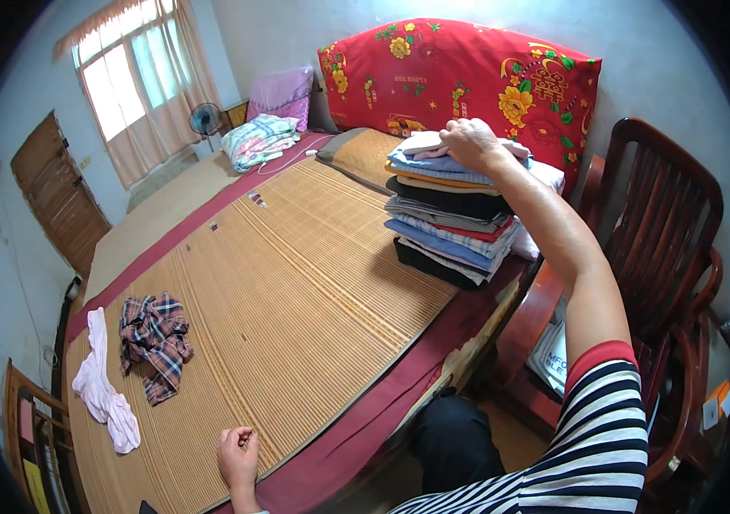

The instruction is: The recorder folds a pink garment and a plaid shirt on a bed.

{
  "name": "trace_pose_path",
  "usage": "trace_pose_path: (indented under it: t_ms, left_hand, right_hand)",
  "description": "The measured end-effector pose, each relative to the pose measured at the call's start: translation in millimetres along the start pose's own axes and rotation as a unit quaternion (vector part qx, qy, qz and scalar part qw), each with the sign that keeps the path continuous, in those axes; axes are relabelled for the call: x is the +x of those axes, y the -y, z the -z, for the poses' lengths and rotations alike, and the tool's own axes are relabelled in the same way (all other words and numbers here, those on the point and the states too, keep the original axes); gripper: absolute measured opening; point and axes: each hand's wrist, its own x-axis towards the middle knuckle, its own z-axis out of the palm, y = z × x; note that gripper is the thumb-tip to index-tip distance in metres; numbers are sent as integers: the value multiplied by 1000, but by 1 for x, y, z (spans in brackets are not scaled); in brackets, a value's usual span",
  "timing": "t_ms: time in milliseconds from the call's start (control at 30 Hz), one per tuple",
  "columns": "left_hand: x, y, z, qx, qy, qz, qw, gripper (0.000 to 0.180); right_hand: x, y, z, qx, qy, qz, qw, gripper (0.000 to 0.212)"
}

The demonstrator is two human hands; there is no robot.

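A tall stack of folded clothes (451, 210) stands on the far right part of the bed mat, with blue, black, checked and striped layers. On its top lies a pale folded garment (421, 144). My right hand (472, 144) is closed at that garment, arm stretched out; its fingertips are partly hidden. Low in the view, my left hand (238, 450) hovers over or rests on the mat's near edge, fingers curled with nothing visible in them. Farther left lie a crumpled dark plaid shirt (155, 343) and, beside it, a crumpled light pink garment (106, 390).
A woven bamboo mat (296, 283) covers the bed over a dark red sheet (365, 437). A red floral cover (459, 77) drapes the headboard. Wooden chairs (665, 214) stand close at the right. Folded bedding (262, 141) and a fan (206, 120) are at the back.
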Motion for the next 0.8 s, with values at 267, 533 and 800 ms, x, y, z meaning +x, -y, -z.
trace_pose_path:
  t_ms: [267, 533, 800]
  left_hand:
    - [-1, 5, -6, -8, 1, -11, 1000, 21]
    - [-2, -9, 2, 20, 7, -17, 1000, 23]
    - [-1, -7, 1, 32, 8, -14, 999, 20]
  right_hand:
    - [43, 33, -35, 4, 33, -65, 997, 16]
    - [50, 39, -42, 43, 99, -99, 989, 24]
    - [69, 19, -6, 200, -90, -231, 948, 25]
